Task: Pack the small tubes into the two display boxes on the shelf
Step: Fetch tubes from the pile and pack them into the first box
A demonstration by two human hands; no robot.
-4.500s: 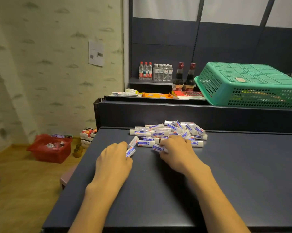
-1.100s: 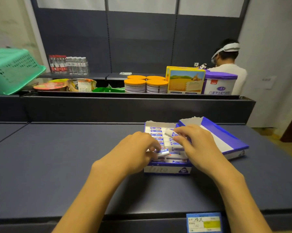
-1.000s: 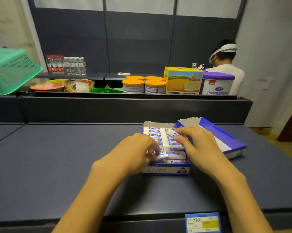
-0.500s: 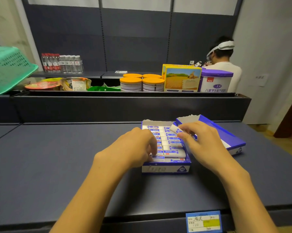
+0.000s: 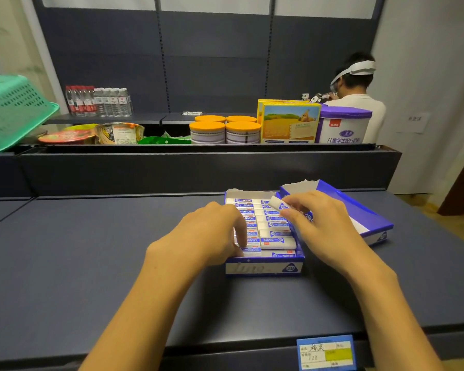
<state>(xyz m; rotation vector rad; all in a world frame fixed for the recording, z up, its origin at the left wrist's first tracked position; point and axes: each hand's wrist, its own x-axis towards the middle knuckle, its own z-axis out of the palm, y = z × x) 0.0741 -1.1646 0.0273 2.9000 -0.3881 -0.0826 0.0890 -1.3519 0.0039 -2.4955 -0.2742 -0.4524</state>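
A blue and white display box [image 5: 264, 268] sits on the dark shelf [image 5: 91, 263], filled with rows of small white and blue tubes [image 5: 275, 243]. My left hand [image 5: 212, 236] lies over the box's left side, its fingertips pressing down on the tubes at the front left. Over the right side, my right hand [image 5: 322, 226] pinches one small tube [image 5: 277, 204] above the rows. A second blue display box [image 5: 370, 223] lies tilted just to the right, mostly hidden behind my right hand.
A raised shelf behind carries orange-lidded tins [image 5: 225, 131], a yellow carton [image 5: 289, 121], a purple-lidded tin [image 5: 344, 124], bowls [image 5: 91, 133] and a green basket [image 5: 11, 111]. Water bottles [image 5: 99, 101] stand further back. A person [image 5: 356, 92] is at the far right. A price label [image 5: 326, 353] marks the front edge.
I have turned from the loose pile of tubes to the boxes. In the last second my left hand set its tube down into the front row; my right hand lifted its tube slightly.
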